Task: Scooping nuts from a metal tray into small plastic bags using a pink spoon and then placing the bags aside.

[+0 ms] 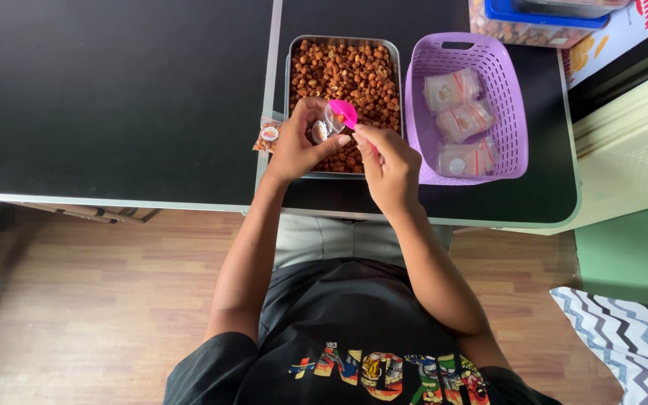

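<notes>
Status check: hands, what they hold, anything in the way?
Left hand holds small clear plastic bag. Right hand holds pink plastic spoon at its mouth. Nothing blocking.

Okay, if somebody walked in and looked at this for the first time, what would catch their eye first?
Probably the bright pink scoop, held by the right hand over a small clear bag that the left hand holds. Just behind them, a metal tray full of brown coated nuts sits on the black table. To its right stands a purple basket holding filled packets.
</notes>
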